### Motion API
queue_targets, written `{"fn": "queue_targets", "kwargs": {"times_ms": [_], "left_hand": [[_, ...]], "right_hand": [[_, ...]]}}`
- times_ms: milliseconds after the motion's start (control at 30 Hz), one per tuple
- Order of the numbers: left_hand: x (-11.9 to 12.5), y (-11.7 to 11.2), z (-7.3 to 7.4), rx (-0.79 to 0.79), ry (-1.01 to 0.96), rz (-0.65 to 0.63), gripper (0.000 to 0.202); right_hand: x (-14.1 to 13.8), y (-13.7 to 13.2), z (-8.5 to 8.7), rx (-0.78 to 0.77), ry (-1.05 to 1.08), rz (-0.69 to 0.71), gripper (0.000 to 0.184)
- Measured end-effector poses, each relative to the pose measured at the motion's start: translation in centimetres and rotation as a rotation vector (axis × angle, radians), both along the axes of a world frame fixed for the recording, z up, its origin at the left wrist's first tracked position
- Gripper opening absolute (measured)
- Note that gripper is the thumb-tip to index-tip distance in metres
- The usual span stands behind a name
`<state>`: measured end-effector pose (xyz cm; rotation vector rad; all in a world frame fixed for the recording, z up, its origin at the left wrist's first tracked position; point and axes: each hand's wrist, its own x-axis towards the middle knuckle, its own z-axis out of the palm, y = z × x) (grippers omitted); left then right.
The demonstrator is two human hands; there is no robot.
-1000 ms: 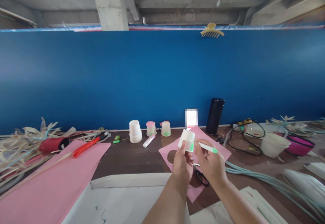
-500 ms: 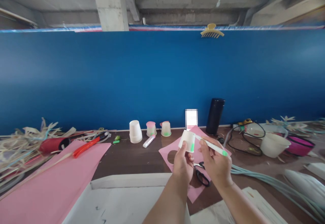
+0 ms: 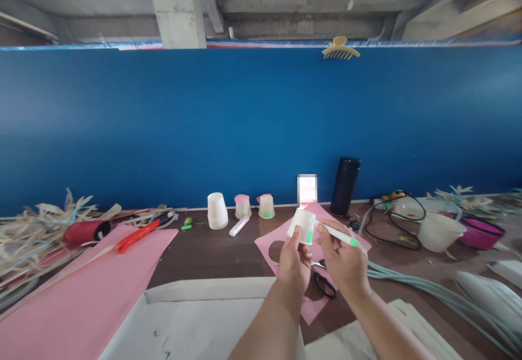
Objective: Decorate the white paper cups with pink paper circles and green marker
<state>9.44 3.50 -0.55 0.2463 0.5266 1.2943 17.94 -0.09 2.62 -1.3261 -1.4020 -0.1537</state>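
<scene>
One head-worn camera faces forward, tilted only slightly down. The left hand [image 3: 294,262] and right hand [image 3: 345,265] sit close, low in frame. Beyond them run the worktop [image 3: 212,251] and blue wall [image 3: 244,126], whose edges seem stretched.

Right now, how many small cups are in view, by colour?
Green-marked cup, in left hand: 1
Plain white cup, on table: 1
Pink-topped cups, on table: 2
Total: 4

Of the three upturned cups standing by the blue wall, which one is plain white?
The leftmost cup, also the tallest. The middle cup and the right cup both show pink and green colouring.
</scene>
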Motion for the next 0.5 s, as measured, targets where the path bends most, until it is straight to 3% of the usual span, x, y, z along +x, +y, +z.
{"fn": "queue_targets", "kwargs": {"times_ms": [500], "left_hand": [[-0.07, -0.15, -0.06, 0.028, -0.014, -0.008, 0.036]], "right_hand": [[-0.03, 0.10, -0.04, -0.021, 0.017, 0.001, 0.024]]}}
